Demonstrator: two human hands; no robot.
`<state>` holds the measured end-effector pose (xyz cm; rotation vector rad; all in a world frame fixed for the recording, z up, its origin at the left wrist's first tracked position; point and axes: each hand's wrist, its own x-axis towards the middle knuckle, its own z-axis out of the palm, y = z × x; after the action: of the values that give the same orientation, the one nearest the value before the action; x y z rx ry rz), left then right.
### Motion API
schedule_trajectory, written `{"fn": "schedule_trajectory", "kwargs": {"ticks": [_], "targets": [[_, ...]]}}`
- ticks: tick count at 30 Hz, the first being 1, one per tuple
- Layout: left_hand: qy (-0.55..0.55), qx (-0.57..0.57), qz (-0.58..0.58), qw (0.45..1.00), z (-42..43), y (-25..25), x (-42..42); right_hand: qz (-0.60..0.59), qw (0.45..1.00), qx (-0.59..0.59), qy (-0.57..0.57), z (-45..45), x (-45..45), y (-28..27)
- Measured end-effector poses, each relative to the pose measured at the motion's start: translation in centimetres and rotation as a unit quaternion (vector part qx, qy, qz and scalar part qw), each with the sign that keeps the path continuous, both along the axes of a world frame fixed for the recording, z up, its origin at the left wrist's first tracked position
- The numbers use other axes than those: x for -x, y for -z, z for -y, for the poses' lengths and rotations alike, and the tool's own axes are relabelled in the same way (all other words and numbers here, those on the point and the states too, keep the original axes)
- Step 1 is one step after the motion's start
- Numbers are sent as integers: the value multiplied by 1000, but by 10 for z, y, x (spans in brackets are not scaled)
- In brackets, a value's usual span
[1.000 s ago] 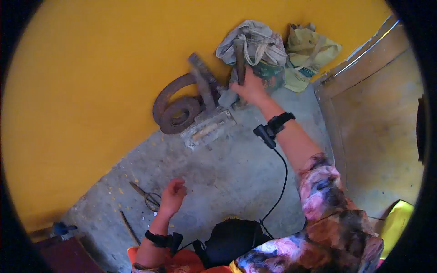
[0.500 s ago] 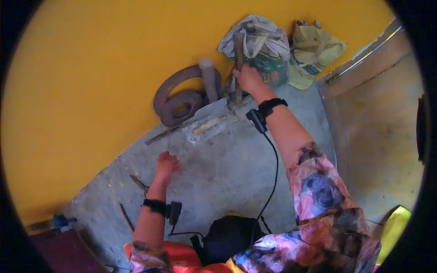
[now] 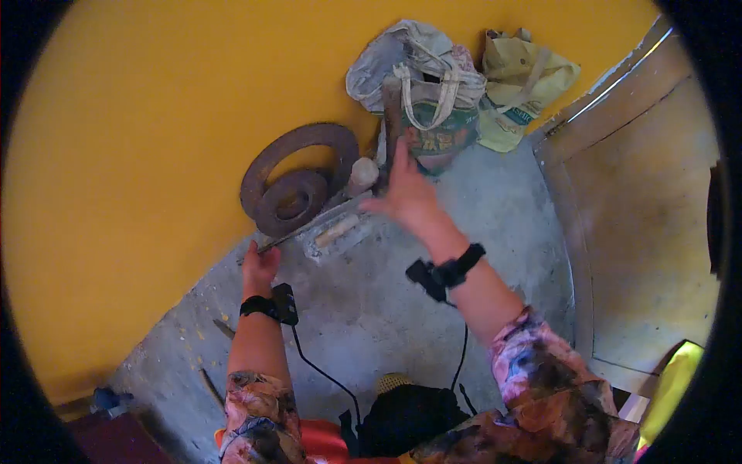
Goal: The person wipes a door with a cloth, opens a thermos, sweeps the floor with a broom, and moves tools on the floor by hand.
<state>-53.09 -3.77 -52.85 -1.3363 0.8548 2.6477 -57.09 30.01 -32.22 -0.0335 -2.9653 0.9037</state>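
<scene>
Grey concrete floor carries the tools I work among from my distant seat. My left hand is at the near end of a thin dark bar, which lies beside a plastering float below two rusty rings leaning on the yellow wall. I cannot tell whether those left fingers are clamped on the bar or only touch it. My right hand has its fingers spread apart, index fingertip right at a dark upright handle in front of a green-and-white bag; I see no grip there.

I judge that care among crowded tools matters most. I would pinch the bar firmly and draw it clear of the small ring, so neither ring rolls. I would steady the upright handle low, lest it topple onto the round-ended handle beside it.
</scene>
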Motion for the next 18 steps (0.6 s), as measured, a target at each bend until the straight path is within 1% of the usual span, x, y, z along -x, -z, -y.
{"fn": "schedule_trajectory", "kwargs": {"ticks": [1, 2, 3, 4, 5, 6, 7, 8, 9, 10, 11, 12, 13, 14, 15, 16, 17, 18], "targets": [[-1, -50, 16, 999, 9, 9, 0, -1, 1000, 0, 1, 6, 1, -1], [1, -99, 37, 994, 15, 21, -3, -70, 997, -8, 6, 14, 0, 0], [3, -99, 40, 994, 16, 29, -9, -139, 990, -15, 9, 22, 0, 2], [1, -63, -3, 998, 15, 33, -14, -137, 990, -15, 11, 29, 4, 9], [-2, -27, -47, 999, 15, 36, -17, -184, 982, -42, 11, 35, 13, 19], [-3, -28, -46, 999, 5, 24, -16, -231, 971, -69, 10, 40, 21, 29], [-52, -40, -32, 997, -11, 0, -12, -230, 971, -69, 8, 44, 29, 36], [-103, -51, -17, 993, -19, -15, -10, -206, 978, 37, 3, 47, 35, 43], [-107, -51, -17, 993, -18, -16, -11, -180, 973, 142, -3, 52, 39, 42], [-80, -70, -24, 994, -15, -19, -8, -181, 973, 144, -6, 54, 45, 40], [-51, -91, -29, 994, -15, -21, -7, -163, 982, 98, -10, 55, 52, 38], [-53, -91, -26, 994, -12, -15, -8, -142, 988, 52, -13, 54, 57, 34], [-18, -88, -45, 995, -8, -7, -7, -139, 989, 52, -13, 53, 62, 27], [16, -85, -67, 994, -2, 2, -7, -109, 994, 24, -24, 53, 67, 23], [17, -84, -61, 994, -7, -4, -9, -73, 997, -3, -33, 49, 71, 22], [3, -2, -73, 997, -18, -23, -11, -65, 997, -2, -28, 46, 73, 27], [-13, 80, -91, 993, -32, -48, -9, -76, 995, 24, -53, 42, 78, 30], [-12, 81, -90, 993, -46, -76, -9, -90, 992, 48, -80, 40, 82, 30]]}}
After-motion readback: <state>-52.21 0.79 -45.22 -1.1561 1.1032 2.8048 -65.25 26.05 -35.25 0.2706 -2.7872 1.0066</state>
